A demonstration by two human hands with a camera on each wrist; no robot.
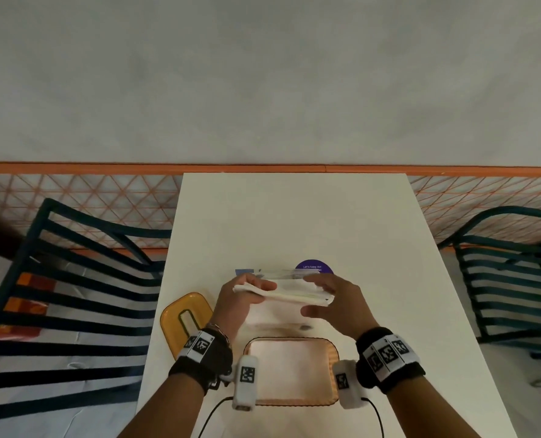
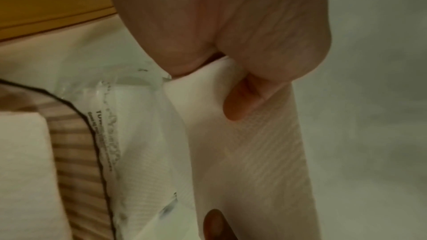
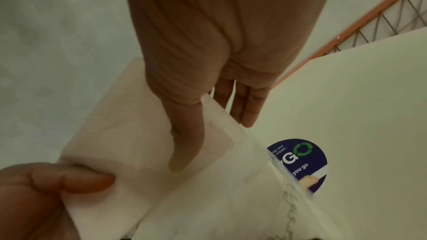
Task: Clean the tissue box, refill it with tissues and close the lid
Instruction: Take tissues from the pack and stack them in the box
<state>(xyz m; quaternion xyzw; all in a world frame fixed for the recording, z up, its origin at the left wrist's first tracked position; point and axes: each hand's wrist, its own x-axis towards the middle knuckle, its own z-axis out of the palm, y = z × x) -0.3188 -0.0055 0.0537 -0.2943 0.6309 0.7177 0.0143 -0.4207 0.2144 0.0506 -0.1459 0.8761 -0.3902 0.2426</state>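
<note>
A stack of white tissues hangs in the air between both hands, above the table. My left hand pinches its left end, thumb on top. My right hand holds its right end, with the thumb lying across the top and the fingers behind the far edge. The open tissue box, ribbed with a dark rim, stands near me under my wrists with white tissues inside. Its yellow slotted lid lies flat to the left of the box.
A clear plastic tissue pack lies on the white table just beyond my hands, half covering a round purple sticker. Dark slatted chairs stand on both sides. A railing and a wall close off the far end.
</note>
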